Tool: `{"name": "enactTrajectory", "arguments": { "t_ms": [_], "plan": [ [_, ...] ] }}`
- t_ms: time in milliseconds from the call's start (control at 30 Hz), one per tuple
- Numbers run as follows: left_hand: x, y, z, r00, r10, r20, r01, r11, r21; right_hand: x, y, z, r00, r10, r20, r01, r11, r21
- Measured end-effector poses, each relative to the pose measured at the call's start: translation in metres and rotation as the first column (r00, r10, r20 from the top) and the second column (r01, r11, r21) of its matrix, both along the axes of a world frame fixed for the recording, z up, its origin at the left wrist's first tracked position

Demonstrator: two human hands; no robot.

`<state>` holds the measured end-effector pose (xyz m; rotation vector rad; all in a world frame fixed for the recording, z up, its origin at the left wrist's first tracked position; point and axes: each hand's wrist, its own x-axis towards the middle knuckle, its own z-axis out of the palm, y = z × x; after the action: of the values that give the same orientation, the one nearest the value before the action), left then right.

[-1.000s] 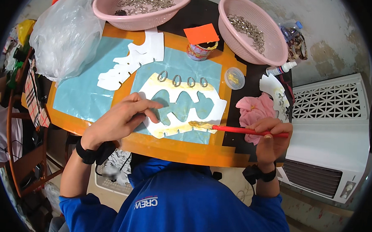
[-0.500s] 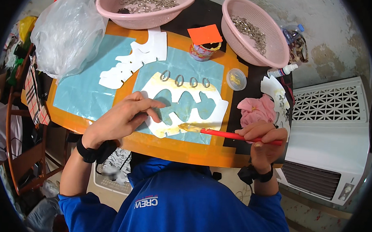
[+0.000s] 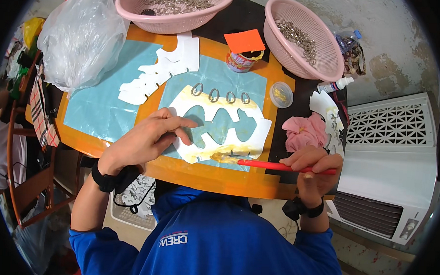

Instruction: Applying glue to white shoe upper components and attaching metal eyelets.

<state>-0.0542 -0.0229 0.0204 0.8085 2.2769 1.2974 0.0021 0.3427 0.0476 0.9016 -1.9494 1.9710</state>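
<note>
In my right hand point(image 3: 317, 171), closed around its far end, is a red-handled brush point(image 3: 270, 165). The brush's bristles, coated in yellow paste, touch the lower edge of a white cut-out piece point(image 3: 184, 105) with large scalloped openings. Yellow smears run along that piece's upper and lower edges. Several oval metal rings point(image 3: 214, 95) sit in a row along its upper edge. My left hand point(image 3: 149, 137) rests at the piece's left side, its fingers slightly bent and apart, holding nothing. The piece lies on a blue sheet point(image 3: 247, 82).
Two pink baskets point(image 3: 326, 53) of metal rings stand at the back. Nearer are a paste cup point(image 3: 240, 63) topped by an orange card point(image 3: 244, 41) and a round clear tub point(image 3: 281, 94). A pink cloth point(image 3: 304, 132) lies right; another white cut-out point(image 3: 182, 57) and a plastic bag point(image 3: 82, 38) lie left.
The brush and my right hand have shifted slightly toward me, with the bristles lower along the piece's near edge. My left hand has stayed in place.
</note>
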Motion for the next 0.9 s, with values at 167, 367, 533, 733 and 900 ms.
{"name": "enactTrajectory", "arguments": {
  "t_ms": [167,367,533,733,900],
  "plan": [
    [0.000,0.001,0.000,1.000,0.000,-0.001,0.000,1.000,0.006,0.000,0.000,-0.001,1.000,-0.012,0.022,0.012,1.000,0.016],
    [-0.001,0.000,-0.001,1.000,-0.001,-0.009,0.001,1.000,0.004,-0.012,0.001,-0.008,0.999,-0.035,0.038,0.035,0.999,0.006],
    [0.000,0.001,-0.001,1.000,-0.002,-0.019,0.001,1.000,-0.006,-0.025,-0.006,-0.009,0.999,-0.026,0.023,0.026,0.999,0.027],
    [-0.001,0.001,-0.001,1.000,-0.002,-0.012,0.002,1.000,0.001,-0.029,-0.007,-0.004,0.997,-0.079,-0.008,0.079,0.997,0.000],
    [-0.001,0.001,-0.001,1.000,-0.006,-0.026,0.006,1.000,-0.002,-0.024,-0.009,0.010,0.989,-0.133,0.073,0.143,0.974,-0.174]
  ]
}}
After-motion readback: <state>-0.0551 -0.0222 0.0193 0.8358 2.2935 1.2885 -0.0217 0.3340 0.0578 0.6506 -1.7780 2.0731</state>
